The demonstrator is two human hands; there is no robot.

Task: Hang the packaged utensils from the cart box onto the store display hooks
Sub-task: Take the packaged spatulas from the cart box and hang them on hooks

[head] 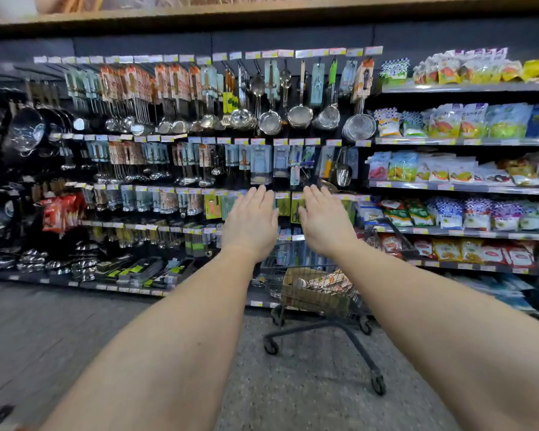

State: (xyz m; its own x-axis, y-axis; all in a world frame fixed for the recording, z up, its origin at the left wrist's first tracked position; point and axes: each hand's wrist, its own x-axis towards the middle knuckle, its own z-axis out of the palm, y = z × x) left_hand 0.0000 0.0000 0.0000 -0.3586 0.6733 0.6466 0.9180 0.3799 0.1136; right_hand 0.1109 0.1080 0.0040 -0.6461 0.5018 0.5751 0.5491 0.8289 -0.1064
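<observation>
My left hand [250, 220] and my right hand [322, 221] are stretched out flat, side by side, palms down, fingers together and holding nothing. Beyond and below them stands a dark wire shopping cart [319, 329] with a cardboard box [311, 295] in its basket. Packaged utensils [330, 281] lie heaped in the box. Behind the cart rises the display wall [218, 42] of hooks, hung with carded ladles, strainers and small tools in several rows. Both hands are well short of the wall and above the cart.
Pans and woks [28, 126] hang at the far left. Shelves of bagged food [461, 172] fill the right side. Boxed knives and steel bowls lie on the bottom shelf [131, 272]. Grey floor [308, 384] stretches between me and the cart.
</observation>
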